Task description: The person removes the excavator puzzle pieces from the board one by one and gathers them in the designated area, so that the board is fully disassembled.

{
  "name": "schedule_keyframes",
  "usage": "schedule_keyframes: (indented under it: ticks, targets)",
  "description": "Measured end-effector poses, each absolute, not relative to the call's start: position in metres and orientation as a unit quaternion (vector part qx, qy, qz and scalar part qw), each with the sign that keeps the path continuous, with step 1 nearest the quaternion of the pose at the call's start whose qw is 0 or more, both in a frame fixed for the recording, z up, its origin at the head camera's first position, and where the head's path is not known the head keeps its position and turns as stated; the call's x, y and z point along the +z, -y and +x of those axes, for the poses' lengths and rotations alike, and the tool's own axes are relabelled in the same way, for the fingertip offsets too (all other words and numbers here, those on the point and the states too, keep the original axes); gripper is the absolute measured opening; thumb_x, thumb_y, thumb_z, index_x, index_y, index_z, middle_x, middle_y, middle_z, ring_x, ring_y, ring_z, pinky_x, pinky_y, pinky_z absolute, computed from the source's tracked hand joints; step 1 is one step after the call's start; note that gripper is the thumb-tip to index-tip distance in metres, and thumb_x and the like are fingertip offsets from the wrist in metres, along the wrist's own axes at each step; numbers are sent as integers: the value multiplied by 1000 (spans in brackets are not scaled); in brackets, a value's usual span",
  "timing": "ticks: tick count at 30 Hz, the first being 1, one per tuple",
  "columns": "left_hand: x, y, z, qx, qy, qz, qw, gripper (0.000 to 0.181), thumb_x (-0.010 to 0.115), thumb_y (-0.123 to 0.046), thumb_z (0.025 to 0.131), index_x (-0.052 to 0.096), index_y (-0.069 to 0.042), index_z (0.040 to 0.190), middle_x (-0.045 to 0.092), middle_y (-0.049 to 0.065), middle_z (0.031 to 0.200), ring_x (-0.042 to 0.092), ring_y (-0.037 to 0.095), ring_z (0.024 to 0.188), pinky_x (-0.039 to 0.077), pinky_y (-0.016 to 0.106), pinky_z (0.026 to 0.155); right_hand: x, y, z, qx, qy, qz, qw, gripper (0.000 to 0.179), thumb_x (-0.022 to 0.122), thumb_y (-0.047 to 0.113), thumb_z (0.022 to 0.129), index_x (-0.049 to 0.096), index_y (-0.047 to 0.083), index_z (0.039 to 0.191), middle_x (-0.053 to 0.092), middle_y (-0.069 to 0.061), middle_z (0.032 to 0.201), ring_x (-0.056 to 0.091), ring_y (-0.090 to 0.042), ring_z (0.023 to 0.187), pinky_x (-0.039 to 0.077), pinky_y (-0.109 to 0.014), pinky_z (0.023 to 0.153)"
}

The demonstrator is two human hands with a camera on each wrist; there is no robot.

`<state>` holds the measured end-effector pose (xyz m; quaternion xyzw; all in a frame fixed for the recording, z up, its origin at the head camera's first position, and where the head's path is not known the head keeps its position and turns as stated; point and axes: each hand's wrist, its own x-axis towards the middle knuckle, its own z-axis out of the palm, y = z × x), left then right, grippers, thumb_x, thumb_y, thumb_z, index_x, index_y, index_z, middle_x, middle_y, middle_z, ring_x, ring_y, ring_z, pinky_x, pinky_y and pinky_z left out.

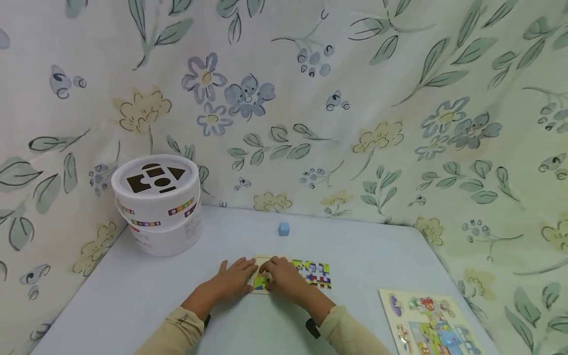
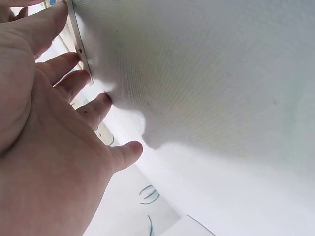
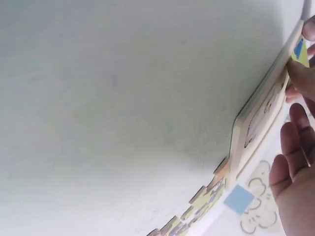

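A shallow wooden puzzle tray [image 1: 261, 293] lies on the table, with a green and yellow puzzle piece [image 1: 260, 283] at its left end. My left hand [image 1: 234, 281] rests against the tray's left edge; in the left wrist view its fingers [image 2: 93, 110] are extended and spread. Over the tray, my right hand [image 1: 286, 278] has curved fingers and pinches a puzzle piece, mostly hidden by the hand. The right wrist view shows the thumb [image 3: 301, 78] beside a yellow and blue piece [image 3: 298, 49] at the tray [image 3: 237, 142]. Several joined or closely laid pieces [image 1: 323, 268] sit right of the tray.
A small blue cube [image 1: 284, 229] stands behind the tray. At the back left is a white bucket [image 1: 164, 222] with shape holes in its lid. Another picture puzzle board [image 1: 392, 320] lies at the front right. Floral fabric [image 1: 310, 148] hangs behind the table.
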<state>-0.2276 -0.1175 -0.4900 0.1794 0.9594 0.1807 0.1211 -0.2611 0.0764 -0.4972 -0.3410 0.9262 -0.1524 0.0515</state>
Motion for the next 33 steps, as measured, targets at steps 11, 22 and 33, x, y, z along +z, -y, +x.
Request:
schedule_keyframes:
  ticks: [11,22,33]
  targets:
    - [-488,116,-227,180,-961,173,122,54,65,-28,93,49,-8,140,39,8,153,29,34,144,16,71,108,-483,-89,-262,-330,-898,-275,91,5,63,23,95,66,19,97,62,13,87,53,-3,81,46,-21,70]
    - [-494,120,-230,167,-962,173,129,56,64,-29,93,47,-8,142,37,8,154,27,35,144,15,71,108,-471,-161,-268,-324,-905,-229,152,5,63,16,95,64,11,94,61,4,84,54,-11,75,47,-23,62]
    - [-493,118,-231,181,-957,181,133,55,63,-28,94,46,-8,143,37,8,154,26,35,145,13,71,109,-478,-167,-261,-306,-900,-251,181,6,66,16,93,66,10,92,60,8,83,53,-7,77,46,-22,67]
